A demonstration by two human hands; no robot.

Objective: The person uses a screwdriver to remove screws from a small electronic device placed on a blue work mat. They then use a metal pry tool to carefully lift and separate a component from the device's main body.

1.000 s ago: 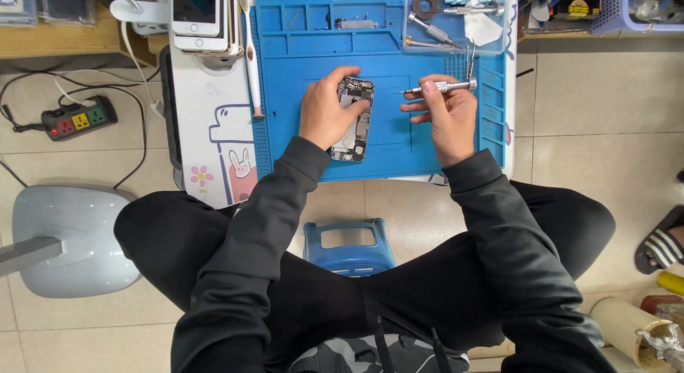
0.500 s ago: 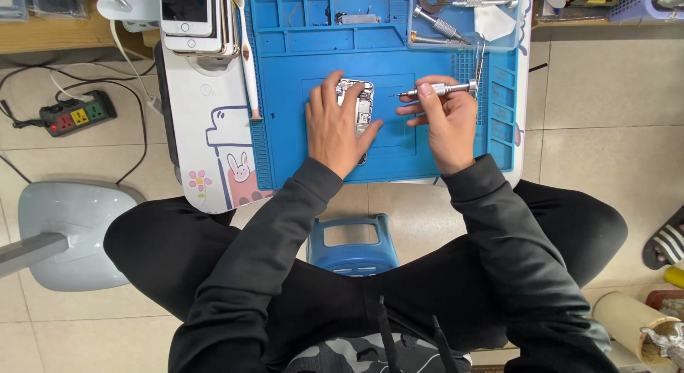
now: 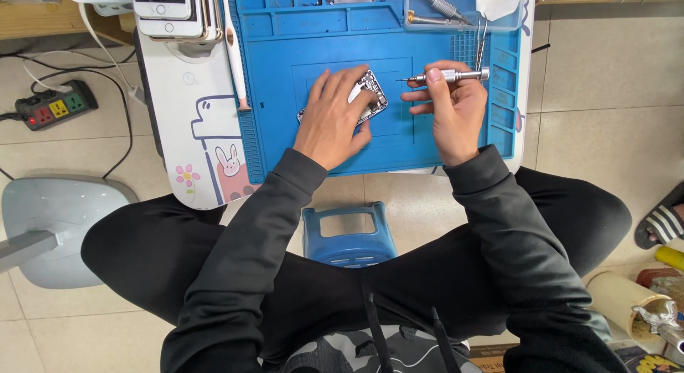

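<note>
Opened phone (image 3: 370,95) under left hand (image 3: 331,120)

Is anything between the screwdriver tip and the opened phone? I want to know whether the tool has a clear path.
Nothing visible. The right hand holds the silver screwdriver level, its tip pointing left at the opened phone under the left hand. Only bare blue mat shows in the gap.
</note>
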